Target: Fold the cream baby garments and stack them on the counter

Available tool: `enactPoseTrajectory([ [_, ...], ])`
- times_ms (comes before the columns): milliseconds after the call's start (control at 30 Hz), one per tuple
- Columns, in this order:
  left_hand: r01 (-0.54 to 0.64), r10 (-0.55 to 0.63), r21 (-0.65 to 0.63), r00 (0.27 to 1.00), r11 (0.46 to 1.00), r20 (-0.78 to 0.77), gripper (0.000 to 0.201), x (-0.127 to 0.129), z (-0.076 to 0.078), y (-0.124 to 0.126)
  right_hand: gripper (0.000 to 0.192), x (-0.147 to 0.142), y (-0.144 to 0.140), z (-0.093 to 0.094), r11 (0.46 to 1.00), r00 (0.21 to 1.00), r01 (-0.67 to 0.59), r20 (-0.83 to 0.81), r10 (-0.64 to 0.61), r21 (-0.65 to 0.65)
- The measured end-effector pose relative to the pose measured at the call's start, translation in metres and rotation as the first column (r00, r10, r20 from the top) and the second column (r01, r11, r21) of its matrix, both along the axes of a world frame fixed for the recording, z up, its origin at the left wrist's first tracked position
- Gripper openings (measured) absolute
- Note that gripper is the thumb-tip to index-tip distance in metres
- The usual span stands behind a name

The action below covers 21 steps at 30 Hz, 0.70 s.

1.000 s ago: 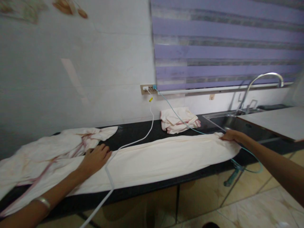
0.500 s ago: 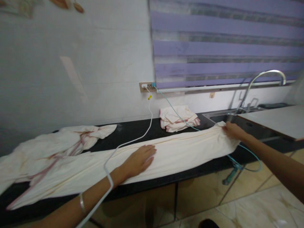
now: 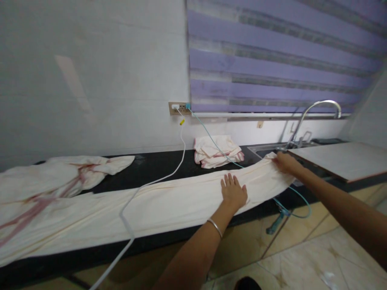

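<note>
A long strip of white cloth [image 3: 175, 201] lies along the dark counter, its right end raised near the sink. My left hand [image 3: 234, 192], with a bangle at the wrist, rests flat on the cloth with its fingers spread. At the right end, my right hand [image 3: 286, 163] is closed on the gathered edge of the cloth; its fingertips are partly hidden. Toward the left, the cloth runs into a crumpled heap [image 3: 39, 177] with pinkish-red trim. Behind the strip sits a folded cloth [image 3: 217, 151] with red edging.
A white cord [image 3: 130, 231] hangs from the wall socket [image 3: 179, 108] across the cloth. A thin teal cable [image 3: 208, 131] runs behind the cloth; a teal loop dangles at the counter's front. At right are a faucet [image 3: 314, 105], a sink and a white board [image 3: 344, 159].
My left hand has slid right along the cloth, and its fingers now point away from me. My right hand still grips the end. The view has shifted slightly to the right.
</note>
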<state>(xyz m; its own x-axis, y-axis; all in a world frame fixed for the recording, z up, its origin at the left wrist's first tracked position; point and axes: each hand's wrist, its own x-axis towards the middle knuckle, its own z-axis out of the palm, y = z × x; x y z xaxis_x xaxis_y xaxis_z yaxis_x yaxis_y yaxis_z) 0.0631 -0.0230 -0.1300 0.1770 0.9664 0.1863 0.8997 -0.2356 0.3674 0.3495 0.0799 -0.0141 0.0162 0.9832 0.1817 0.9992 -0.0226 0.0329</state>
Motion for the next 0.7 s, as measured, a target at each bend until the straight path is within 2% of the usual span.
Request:
enactPoseTrajectory([
  [167,0.018,-0.018,-0.007,1.0,1.0,-0.008,0.086,0.0,-0.004,0.0,0.036,-0.005,-0.002,0.01,1.0,1.0,0.019,0.013,-0.019,0.001],
  [300,0.01,-0.01,0.032,1.0,0.999,0.009,0.084,-0.001,0.0,-0.003,0.038,-0.027,-0.011,0.034,0.998,1.0,-0.022,-0.006,0.023,0.055],
  [467,-0.01,0.01,-0.009,0.999,1.0,-0.038,0.085,-0.001,0.013,-0.013,0.044,-0.081,-0.039,0.083,0.992,0.999,0.027,-0.021,-0.025,0.125],
  [567,-0.056,0.057,0.015,0.997,0.998,-0.059,0.079,-0.001,0.018,-0.019,0.044,-0.122,-0.058,0.109,0.989,1.0,0.022,-0.006,-0.021,0.146],
  [700,-0.091,0.096,0.064,0.993,0.994,-0.075,0.074,0.001,0.02,-0.024,0.041,-0.183,-0.079,0.131,0.988,0.999,-0.049,-0.015,0.052,0.144],
])
